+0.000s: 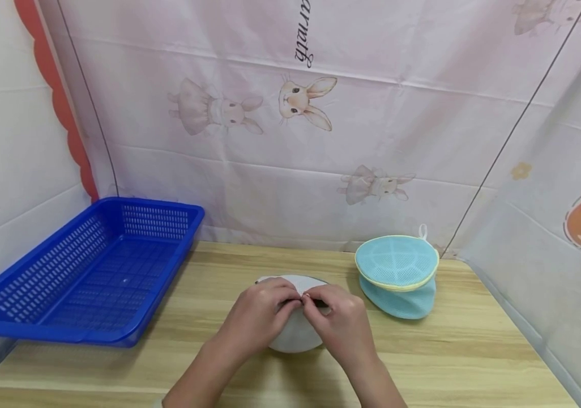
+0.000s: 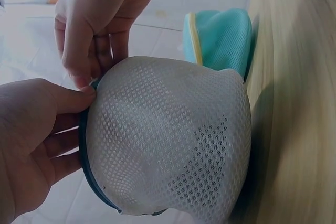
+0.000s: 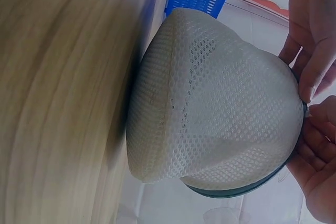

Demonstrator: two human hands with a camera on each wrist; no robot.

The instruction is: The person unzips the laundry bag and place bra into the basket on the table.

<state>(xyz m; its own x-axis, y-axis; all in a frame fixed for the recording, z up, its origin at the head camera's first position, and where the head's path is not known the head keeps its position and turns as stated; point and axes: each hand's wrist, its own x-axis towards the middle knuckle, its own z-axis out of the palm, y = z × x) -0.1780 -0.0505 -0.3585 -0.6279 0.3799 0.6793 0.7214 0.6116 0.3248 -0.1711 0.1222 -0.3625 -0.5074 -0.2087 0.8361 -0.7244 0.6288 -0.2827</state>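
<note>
Pinching dark rim point(image 3: 226, 193) of white mesh bag point(image 1: 295, 335) with left hand point(image 1: 262, 311) and right hand point(image 1: 340, 317), fingers narrowed, tips nearly meeting; equally near both. Located directly below fingers, over wood table point(image 1: 209, 289), rim spread crosswise; resting or lifted, impossible to tell. Placed beyond right hand: light-blue mesh bag point(image 1: 397, 263).

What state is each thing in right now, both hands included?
White mesh laundry bag: bulged out, pinched at its dark rim; whether fully zipped, can't tell.
Left grip: pinching that rim.
Right grip: pinching the rim, close beside the left.
Teal mesh laundry bag: unheld, sagging under its yellow-edged top; zip state can't be told.
Blue plastic basket: unheld, upright, open-topped.
</note>
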